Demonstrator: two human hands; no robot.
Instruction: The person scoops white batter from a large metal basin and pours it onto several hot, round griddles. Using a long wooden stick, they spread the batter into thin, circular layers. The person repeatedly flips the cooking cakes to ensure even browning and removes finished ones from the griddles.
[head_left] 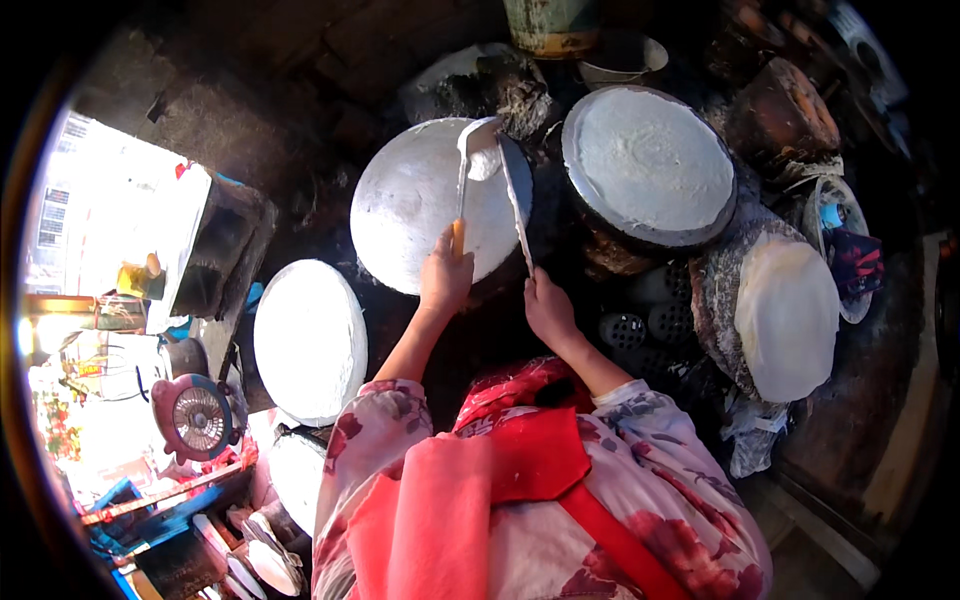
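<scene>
Left hand (pixel 447 272) grips the wooden-handled, long-shafted metal tool (pixel 458 240); right hand (pixel 550 308) grips the thin white-smeared stick (pixel 516 207). Both held low, probably sparing fingers from heat; far ends meet above the mostly bare, round grey metal griddle (pixel 400 205). Right of griddle: round white-coated pan (pixel 650 160), apparently within reach. Lower left: flat white disc (pixel 310 340).

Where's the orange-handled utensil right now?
In the head view, upper centre: the orange-handled utensil is in the left hand, over the grey round griddle, just left of the thin stick in the right hand.
</scene>
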